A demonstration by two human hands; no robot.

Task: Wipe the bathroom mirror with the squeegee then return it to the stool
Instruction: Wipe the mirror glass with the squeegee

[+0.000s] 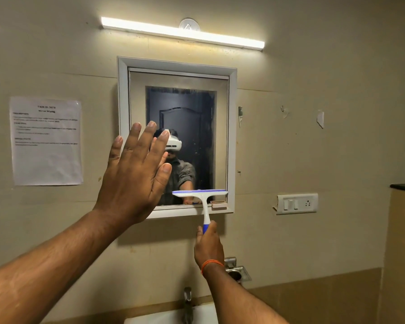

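A person at a bathroom wall works a squeegee across the mirror, seen from a head-worn camera. Nearest the camera, below the mirror, the white basin point(173, 318) and its tap point(187, 300) sit at the bottom edge of the view. Above them the right hand point(207, 245), an orange thread at the wrist, is clenched around the blue lower end of the squeegee point(202, 199), whose white handle rises to a blade lying level across the lower right part of the mirror point(180, 141), just above the frame's bottom rail. The left hand point(133, 171) is raised flat with fingers straight and spread, holding nothing, in front of the mirror's lower left edge; whether it touches the glass or frame cannot be told. Streaks and haze show on the glass near its top and right side. Left of the mirror hangs a printed sheet point(46, 141); right of it, a switch plate point(297, 203); above it, a tube light point(182, 32). The stool is out of view. The stroke looks near its end; done well, it would keep the blade level and pressed evenly down to the rail, then restart higher, overlapping the hazy band.
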